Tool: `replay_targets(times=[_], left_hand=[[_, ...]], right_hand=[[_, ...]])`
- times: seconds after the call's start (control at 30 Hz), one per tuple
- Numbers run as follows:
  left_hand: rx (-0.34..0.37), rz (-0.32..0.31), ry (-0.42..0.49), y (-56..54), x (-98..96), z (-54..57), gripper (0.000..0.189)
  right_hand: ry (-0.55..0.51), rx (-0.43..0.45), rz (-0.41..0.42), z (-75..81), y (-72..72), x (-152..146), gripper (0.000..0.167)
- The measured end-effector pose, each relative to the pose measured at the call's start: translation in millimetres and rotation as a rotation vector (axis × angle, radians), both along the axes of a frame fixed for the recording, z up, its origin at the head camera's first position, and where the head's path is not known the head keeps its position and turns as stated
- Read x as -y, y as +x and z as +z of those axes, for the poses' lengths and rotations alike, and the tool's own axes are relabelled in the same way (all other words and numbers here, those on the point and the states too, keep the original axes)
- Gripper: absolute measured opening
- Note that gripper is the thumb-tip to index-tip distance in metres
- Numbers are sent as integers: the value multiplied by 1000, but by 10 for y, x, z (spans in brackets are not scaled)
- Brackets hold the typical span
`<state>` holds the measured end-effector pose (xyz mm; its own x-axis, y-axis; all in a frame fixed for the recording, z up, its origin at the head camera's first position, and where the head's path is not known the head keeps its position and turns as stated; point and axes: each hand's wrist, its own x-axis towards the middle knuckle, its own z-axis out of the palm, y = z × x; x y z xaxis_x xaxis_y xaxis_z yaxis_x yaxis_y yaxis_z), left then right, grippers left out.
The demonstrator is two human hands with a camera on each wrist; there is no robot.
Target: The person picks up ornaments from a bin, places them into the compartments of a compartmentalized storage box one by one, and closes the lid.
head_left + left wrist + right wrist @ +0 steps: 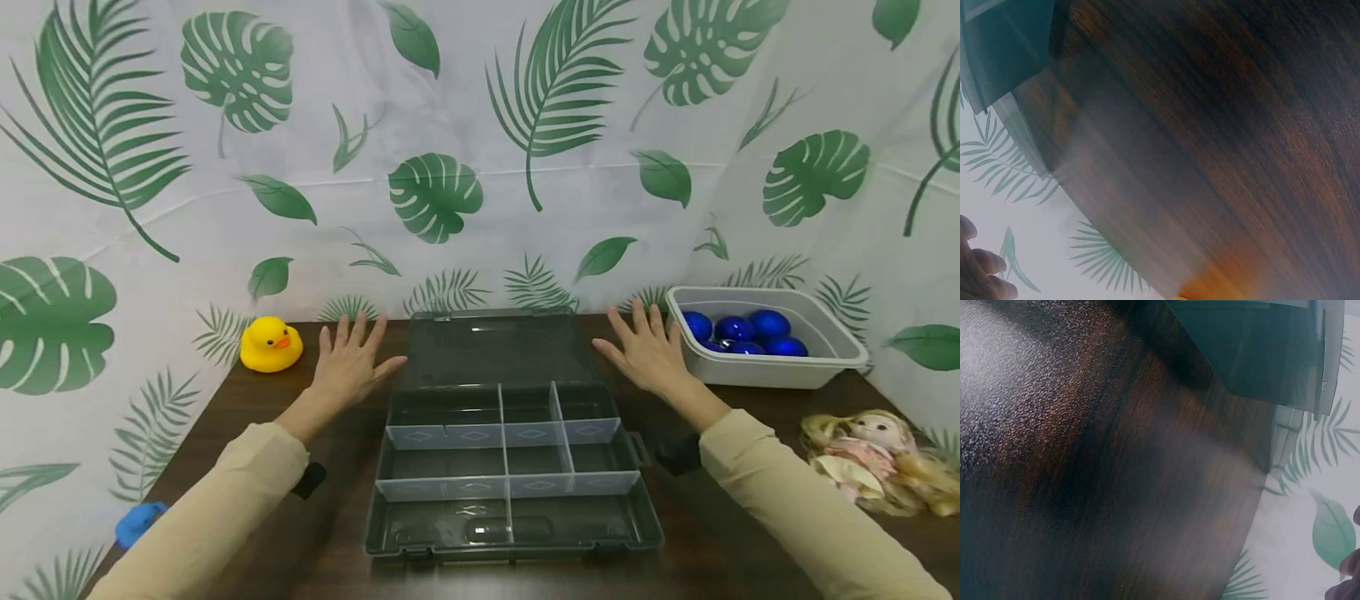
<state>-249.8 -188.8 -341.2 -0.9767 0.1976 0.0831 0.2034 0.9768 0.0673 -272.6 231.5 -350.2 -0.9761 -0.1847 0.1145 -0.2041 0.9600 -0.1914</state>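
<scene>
A dark see-through divider box (442, 462) lies in the middle of the table, its lid (495, 346) folded back toward the backdrop. Pale clear dividers split it into several compartments, with nothing lying in them. My left hand (348, 364) is spread to the left of the lid, holding nothing. On the lid's other side my right hand (647, 354) is likewise spread, fingers straight and apart. Only the fingertips (988, 262) of the left hand show in the left wrist view, and the right fingertips (1350, 565) at the edge of the right wrist view.
A yellow rubber duck (272, 345) sits at the back left, a blue toy (139, 523) at the left edge. At the back right stands a grey tub (772, 372) with several shiny blue balls (738, 328). A doll (873, 458) lies at the right. A leaf-print cloth hangs behind.
</scene>
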Motion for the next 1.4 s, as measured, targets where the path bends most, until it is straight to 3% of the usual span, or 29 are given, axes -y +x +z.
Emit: replay_targets(times=[0.13, 0.2, 0.3, 0.37, 0.43, 0.47, 0.57, 0.7, 0.83, 1.13, 1.4], left_hand=[[-6, 5, 8, 6, 21, 8, 78], [1, -5, 42, 25, 42, 19, 78], [78, -56, 225, 83, 87, 37, 77], [185, -103, 406, 133, 118, 46, 76], [295, -156, 568, 182, 150, 25, 75], [349, -180, 630, 202, 167, 2, 75], [474, -253, 739, 253, 210, -105, 75], [581, -306, 818, 299, 255, -248, 78], [658, -337, 872, 307, 267, -327, 85], [746, -368, 958, 307, 263, -411, 90], [734, -381, 962, 334, 293, -450, 90]], right_hand=[[-8, -27, 17, 15, -18, 11, 72], [-52, -103, 44, 36, -36, -15, 68], [-176, -287, 61, 107, -73, -160, 51], [-256, -409, 43, 167, -115, -338, 39], [-299, -453, -17, 221, -156, -551, 32], [-300, -444, -52, 239, -174, -660, 31], [-257, -309, -135, 243, -223, -948, 34], [-173, -107, -179, 189, -265, -1150, 41], [-126, 1, -192, 151, -291, -1198, 45], [-32, -40, -138, 85, -346, -1253, 35], [-123, -40, -192, 104, -268, -1248, 42]])
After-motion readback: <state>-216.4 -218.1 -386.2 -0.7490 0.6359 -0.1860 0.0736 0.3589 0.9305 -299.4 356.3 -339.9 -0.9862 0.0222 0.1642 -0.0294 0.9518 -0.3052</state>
